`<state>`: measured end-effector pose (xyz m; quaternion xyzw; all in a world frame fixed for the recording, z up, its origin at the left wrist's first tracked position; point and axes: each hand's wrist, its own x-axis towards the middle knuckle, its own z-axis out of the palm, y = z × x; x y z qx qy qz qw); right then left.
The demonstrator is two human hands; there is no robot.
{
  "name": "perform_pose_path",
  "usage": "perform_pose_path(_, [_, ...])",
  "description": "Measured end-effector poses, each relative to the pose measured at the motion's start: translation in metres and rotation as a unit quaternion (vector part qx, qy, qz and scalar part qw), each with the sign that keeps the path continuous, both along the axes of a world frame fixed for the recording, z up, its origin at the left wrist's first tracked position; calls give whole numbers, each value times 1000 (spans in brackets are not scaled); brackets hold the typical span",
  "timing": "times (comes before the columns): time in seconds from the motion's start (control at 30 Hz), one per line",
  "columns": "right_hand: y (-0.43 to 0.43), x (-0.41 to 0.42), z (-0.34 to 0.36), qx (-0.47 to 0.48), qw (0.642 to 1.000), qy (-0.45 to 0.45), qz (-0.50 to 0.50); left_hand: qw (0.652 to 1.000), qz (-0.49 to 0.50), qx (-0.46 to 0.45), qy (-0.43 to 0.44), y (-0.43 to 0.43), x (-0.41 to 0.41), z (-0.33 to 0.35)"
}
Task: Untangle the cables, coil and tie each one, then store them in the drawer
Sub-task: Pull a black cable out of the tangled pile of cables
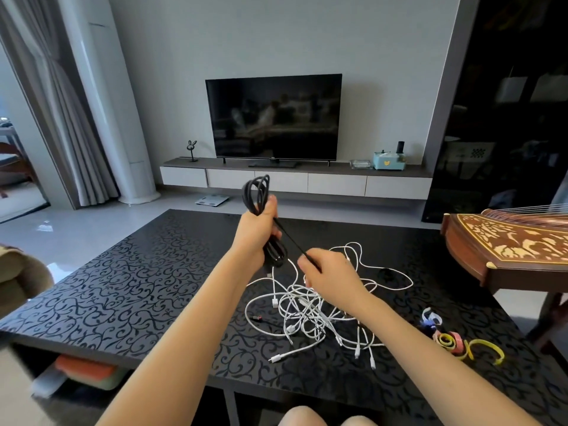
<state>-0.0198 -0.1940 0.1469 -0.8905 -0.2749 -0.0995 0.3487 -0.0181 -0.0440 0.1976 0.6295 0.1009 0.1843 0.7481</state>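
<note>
While the left hand point(261, 224) grips the black cable coil point(256, 190), the right hand point(329, 275) pinches its tail. A taut tail and even loops should wind neatest.

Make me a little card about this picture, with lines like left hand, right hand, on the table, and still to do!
left hand: grips the coiled black cable, held above the table
right hand: pinches the black cable's loose strand
white cables: tangled in a heap on the table
ties: coloured strips lying on the table's right side, unused
still to do: tie the black cable, untangle the white cables
</note>
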Motion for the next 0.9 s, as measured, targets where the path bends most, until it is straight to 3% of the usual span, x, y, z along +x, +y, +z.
perform_pose_path(0.1, [-22,11,-31,15,991,129,30,999,10,-45,-1,20,0,9])
perform_pose_path(0.2, [-43,21,-55,34,978,200,39,983,-46,-161,-77,38,-3,15])
perform_pose_path(0.27, [-56,26,-66,56,972,226,32,958,-54,-256,-122,51,-7,22])
perform_pose_path(0.37, [-73,30,-74,104,964,244,29,892,-43,-414,-178,80,-11,30])
perform_pose_path(0.4, [-79,30,-73,111,964,240,26,884,-31,-430,-179,92,-12,31])
perform_pose_path(0.47, [-87,29,-68,133,962,236,21,925,32,-347,-151,112,-15,28])
perform_pose_path(0.57, [-85,25,-44,98,977,187,31,986,107,-103,-72,122,-18,14])
perform_pose_path(0.63, [-73,17,-20,-36,995,82,51,993,97,65,-7,113,-17,5])
perform_pose_path(0.7, [-57,3,4,-115,990,20,83,978,36,194,69,91,-20,-3])
perform_pose_path(0.77, [-42,-9,28,-101,988,-6,118,970,-65,202,119,64,-25,-9])
perform_pose_path(0.9, [-29,-13,64,2,991,-58,120,955,-243,65,159,19,-31,-24])
